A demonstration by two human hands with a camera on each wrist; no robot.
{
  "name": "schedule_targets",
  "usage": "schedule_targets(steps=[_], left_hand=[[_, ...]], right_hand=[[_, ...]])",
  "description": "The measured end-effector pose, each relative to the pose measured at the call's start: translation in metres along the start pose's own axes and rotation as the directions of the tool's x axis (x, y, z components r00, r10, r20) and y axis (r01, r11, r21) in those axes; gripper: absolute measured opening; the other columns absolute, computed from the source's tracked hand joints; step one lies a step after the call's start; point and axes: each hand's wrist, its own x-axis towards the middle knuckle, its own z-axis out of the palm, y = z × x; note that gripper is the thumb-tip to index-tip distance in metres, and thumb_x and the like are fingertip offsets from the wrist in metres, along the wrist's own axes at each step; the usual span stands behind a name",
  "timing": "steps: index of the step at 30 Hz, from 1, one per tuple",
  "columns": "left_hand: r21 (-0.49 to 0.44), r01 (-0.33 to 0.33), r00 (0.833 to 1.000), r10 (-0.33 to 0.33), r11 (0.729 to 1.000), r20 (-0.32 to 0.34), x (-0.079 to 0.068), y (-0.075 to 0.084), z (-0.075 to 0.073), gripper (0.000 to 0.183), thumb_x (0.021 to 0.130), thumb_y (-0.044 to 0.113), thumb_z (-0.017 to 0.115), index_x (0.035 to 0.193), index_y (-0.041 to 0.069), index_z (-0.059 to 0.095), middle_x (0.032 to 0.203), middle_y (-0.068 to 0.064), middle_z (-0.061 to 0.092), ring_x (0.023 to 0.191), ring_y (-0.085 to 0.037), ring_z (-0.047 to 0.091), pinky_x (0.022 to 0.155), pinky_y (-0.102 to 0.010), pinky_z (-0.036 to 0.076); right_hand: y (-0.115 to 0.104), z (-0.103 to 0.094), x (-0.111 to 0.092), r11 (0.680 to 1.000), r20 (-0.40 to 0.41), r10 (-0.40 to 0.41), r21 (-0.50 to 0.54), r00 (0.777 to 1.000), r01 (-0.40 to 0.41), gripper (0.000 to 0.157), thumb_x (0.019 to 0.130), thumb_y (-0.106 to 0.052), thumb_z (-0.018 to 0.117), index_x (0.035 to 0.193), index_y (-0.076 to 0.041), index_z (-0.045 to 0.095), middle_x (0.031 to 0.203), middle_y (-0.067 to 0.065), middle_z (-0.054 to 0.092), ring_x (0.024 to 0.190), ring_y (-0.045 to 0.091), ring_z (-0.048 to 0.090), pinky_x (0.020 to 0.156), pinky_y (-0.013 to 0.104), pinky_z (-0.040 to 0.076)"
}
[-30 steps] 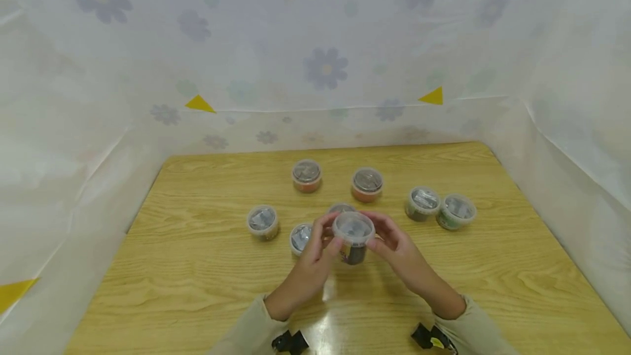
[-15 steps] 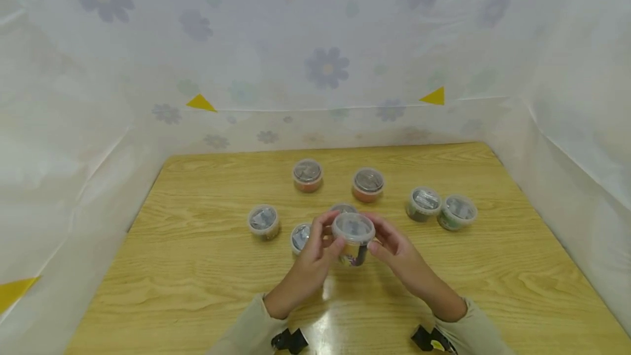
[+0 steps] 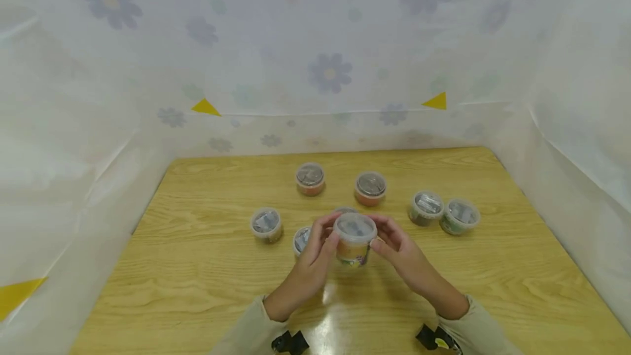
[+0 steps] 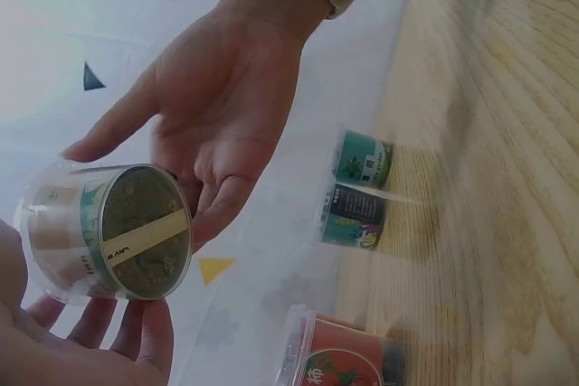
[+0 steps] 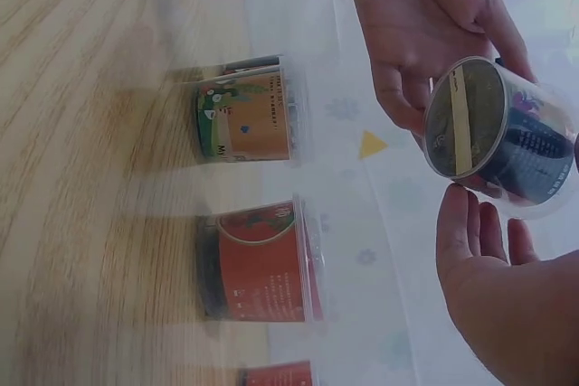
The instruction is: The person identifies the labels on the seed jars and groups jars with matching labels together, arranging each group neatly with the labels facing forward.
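A small clear plastic tub with a lid and a printed paper label [image 3: 353, 252] is held above the table, between both hands. My left hand [image 3: 311, 259] grips its left side, thumb at the front and fingers behind. On the other side my right hand [image 3: 405, 256] holds it with thumb and fingertips. In the left wrist view the tub's base [image 4: 145, 232] shows dark contents and a pale strip across it. The right wrist view shows the dark part of the label [image 5: 525, 155]. Behind the hands, another tub [image 3: 302, 239] is partly hidden.
On the wooden table [image 3: 197, 284] stand two red-labelled tubs [image 3: 371, 193] at the back, two touching tubs [image 3: 426, 208] at the right and one tub [image 3: 267, 224] at the left. Another tub's lid [image 3: 346, 210] peeks out behind the hands. Flower-print curtains [image 3: 276, 53] enclose the table.
The held tub has been turned between the fingers: its dark label panel has moved right out of sight in the head view, and an orange-yellow face now points forward. The other tubs stay put.
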Motion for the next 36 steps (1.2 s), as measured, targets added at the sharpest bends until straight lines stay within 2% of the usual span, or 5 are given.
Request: schedule_targets(steps=[5, 13, 20, 29, 36], left_hand=[[0.004, -0.003, 1.0, 0.003, 1.0, -0.017, -0.0002, 0.0, -0.0005, 0.04, 0.102, 0.012, 0.034, 0.139, -0.001, 0.023, 0.131, -0.012, 0.038, 0.116, -0.027, 0.04, 0.094, -0.036, 0.039], [-0.053, 0.019, 0.999, -0.017, 0.998, 0.035, 0.0004, -0.0017, 0.0004, 0.045, 0.1, 0.013, 0.04, 0.141, 0.008, 0.02, 0.136, -0.011, 0.033, 0.117, -0.023, 0.04, 0.097, -0.033, 0.038], [-0.057, 0.014, 1.0, -0.013, 0.998, 0.022, -0.0004, -0.0029, -0.0002, 0.044, 0.101, 0.014, 0.038, 0.142, 0.007, 0.021, 0.137, -0.011, 0.034, 0.12, -0.024, 0.04, 0.098, -0.036, 0.038], [-0.001, 0.007, 1.0, -0.007, 1.0, -0.015, -0.0008, -0.0044, -0.0052, 0.039, 0.103, 0.013, 0.032, 0.14, 0.003, 0.025, 0.133, -0.008, 0.039, 0.118, -0.022, 0.042, 0.096, -0.036, 0.039], [-0.004, 0.02, 1.0, -0.02, 1.0, -0.009, 0.0008, -0.0025, -0.006, 0.041, 0.101, 0.012, 0.037, 0.14, 0.005, 0.025, 0.132, -0.011, 0.036, 0.113, -0.026, 0.041, 0.091, -0.035, 0.041]], right_hand=[[-0.0001, -0.001, -0.0002, 1.0, -0.005, -0.01, 0.005, 1.0, 0.01, 0.043, 0.097, -0.006, 0.047, 0.136, 0.006, 0.032, 0.136, 0.01, 0.042, 0.124, 0.006, 0.041, 0.097, 0.021, 0.037], [0.0009, 0.0022, 0.0018, 1.0, 0.076, -0.024, -0.001, 0.997, 0.024, 0.048, 0.097, -0.008, 0.046, 0.141, 0.002, 0.029, 0.142, 0.022, 0.033, 0.127, 0.009, 0.038, 0.098, 0.023, 0.036], [0.0025, 0.0041, 0.0039, 1.0, 0.046, -0.012, -0.028, 0.999, 0.013, 0.048, 0.097, -0.01, 0.047, 0.142, -0.002, 0.033, 0.143, 0.018, 0.035, 0.128, 0.011, 0.037, 0.099, 0.023, 0.035], [0.0067, 0.0043, 0.0038, 0.997, -0.015, -0.029, 0.074, 0.999, 0.03, 0.043, 0.096, -0.005, 0.048, 0.135, 0.006, 0.032, 0.135, 0.008, 0.043, 0.124, 0.009, 0.042, 0.097, 0.023, 0.038], [0.0079, 0.0037, 0.0049, 0.997, 0.02, -0.062, 0.049, 0.998, 0.061, 0.042, 0.098, -0.005, 0.043, 0.136, 0.007, 0.032, 0.134, 0.006, 0.046, 0.123, 0.012, 0.043, 0.096, 0.024, 0.039]])
